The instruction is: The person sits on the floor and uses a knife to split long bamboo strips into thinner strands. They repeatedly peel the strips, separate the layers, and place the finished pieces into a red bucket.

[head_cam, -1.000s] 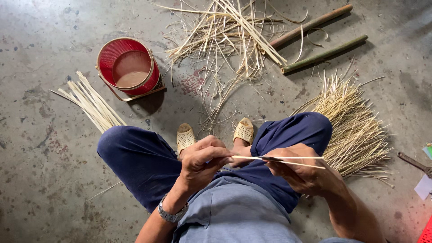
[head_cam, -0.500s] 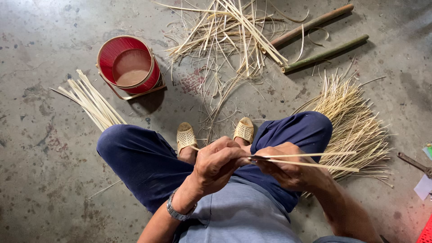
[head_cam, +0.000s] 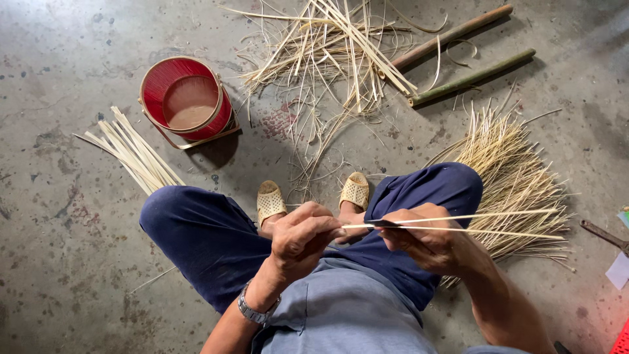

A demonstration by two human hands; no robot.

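Grey concrete floor (head_cam: 78, 275) fills the frame. Near the bottom centre, the left hand (head_cam: 303, 237) pinches one end of a thin bamboo strip (head_cam: 458, 223); the right hand (head_cam: 429, 244) is closed around it. The strip lies nearly level, splitting rightward. A red bucket (head_cam: 188, 98) stands upper left, its far rim partly hidden.

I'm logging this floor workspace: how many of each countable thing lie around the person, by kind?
Red bucket: 1
Bamboo poles: 2
Woven sandals: 2
Heaps or bundles of strips: 3
Total: 8
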